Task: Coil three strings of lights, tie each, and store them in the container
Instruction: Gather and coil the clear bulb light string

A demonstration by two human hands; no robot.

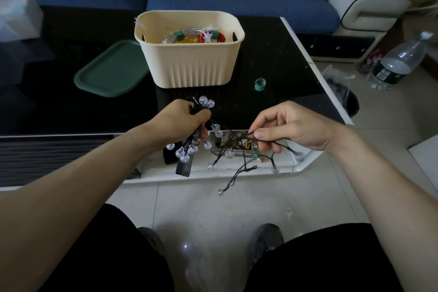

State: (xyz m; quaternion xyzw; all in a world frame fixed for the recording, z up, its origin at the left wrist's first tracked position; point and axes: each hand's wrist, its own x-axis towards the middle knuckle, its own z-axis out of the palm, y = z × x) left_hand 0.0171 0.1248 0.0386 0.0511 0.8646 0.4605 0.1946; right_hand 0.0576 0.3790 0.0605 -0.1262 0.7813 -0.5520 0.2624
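Observation:
My left hand (182, 121) grips a bundle of a black-wired string of lights (189, 147) with clear round bulbs; bulbs stick out above and below the fist, and a black box hangs under it. My right hand (284, 125) pinches the loose black wire of the same string between thumb and fingers. The free tail with several bulbs dangles over the table's front edge toward the floor. Behind stands the cream container (189, 64), holding coiled lights bound with green ties (179, 35). A loose green tie (260, 84) lies on the table right of the container.
A green lid (111, 71) lies left of the container on the black glass table (71, 106). A glass ashtray (237, 147) sits under my right hand at the table's white edge. A plastic bottle (398, 64) stands on the floor at right. A blue sofa runs behind.

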